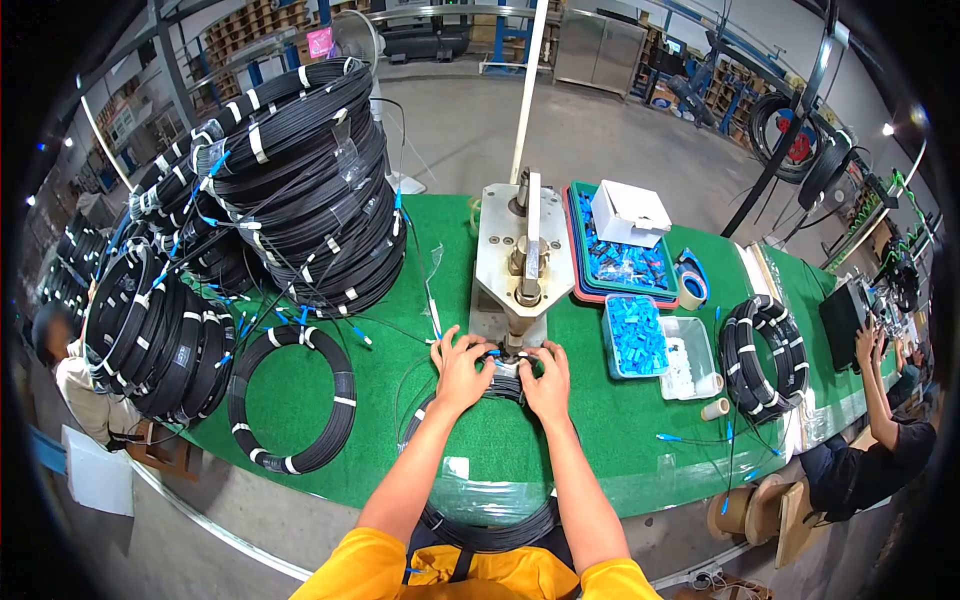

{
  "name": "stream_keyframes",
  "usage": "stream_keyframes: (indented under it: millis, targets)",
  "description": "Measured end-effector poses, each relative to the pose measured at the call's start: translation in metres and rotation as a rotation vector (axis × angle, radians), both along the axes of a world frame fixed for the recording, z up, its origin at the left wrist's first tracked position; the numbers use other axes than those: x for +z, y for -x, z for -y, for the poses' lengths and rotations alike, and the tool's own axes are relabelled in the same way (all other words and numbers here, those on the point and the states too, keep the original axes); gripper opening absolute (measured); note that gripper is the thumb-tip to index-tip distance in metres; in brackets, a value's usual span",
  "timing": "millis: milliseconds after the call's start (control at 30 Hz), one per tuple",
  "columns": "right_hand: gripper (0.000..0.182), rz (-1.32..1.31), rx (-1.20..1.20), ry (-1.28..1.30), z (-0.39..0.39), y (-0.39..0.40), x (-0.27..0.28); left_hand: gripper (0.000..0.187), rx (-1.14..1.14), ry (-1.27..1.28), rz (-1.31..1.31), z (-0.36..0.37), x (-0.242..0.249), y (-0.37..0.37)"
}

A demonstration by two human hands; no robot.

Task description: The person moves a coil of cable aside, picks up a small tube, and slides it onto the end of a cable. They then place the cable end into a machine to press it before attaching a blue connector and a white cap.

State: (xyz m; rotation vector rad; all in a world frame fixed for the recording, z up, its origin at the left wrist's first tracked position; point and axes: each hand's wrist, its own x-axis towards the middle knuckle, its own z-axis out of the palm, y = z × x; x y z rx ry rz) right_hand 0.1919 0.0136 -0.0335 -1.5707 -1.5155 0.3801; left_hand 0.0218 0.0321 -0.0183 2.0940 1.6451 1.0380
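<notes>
My left hand is closed, with its fingertips on a small blue connector at the foot of a metal hand press. Just across from it, my right hand is also closed by the press's lower tip; what its fingertips pinch is too small to make out. Between and below both hands runs a coil of black cable, partly on the table and partly hanging over the front edge at my lap. My hands hide part of the press base.
Tall stacks of black cable coils stand at left, beside a single coil on the green table. At right are a tub of blue parts, a tub of white parts, a white box and another coil. Co-workers sit at both sides.
</notes>
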Motion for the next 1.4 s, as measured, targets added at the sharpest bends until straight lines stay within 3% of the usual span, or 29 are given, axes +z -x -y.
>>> stream_keyframes:
  millis: [567,1400]
  targets:
    - [0.016,0.004,-0.091,-0.044,-0.0077,0.0053,0.0036,0.017,0.044,-0.065,-0.061,-0.0032,0.0002,-0.007]
    - [0.017,0.051,-0.076,0.004,-0.0087,0.0067,0.0048,0.015,0.049,-0.021,-0.03,-0.0051,0.001,-0.0057]
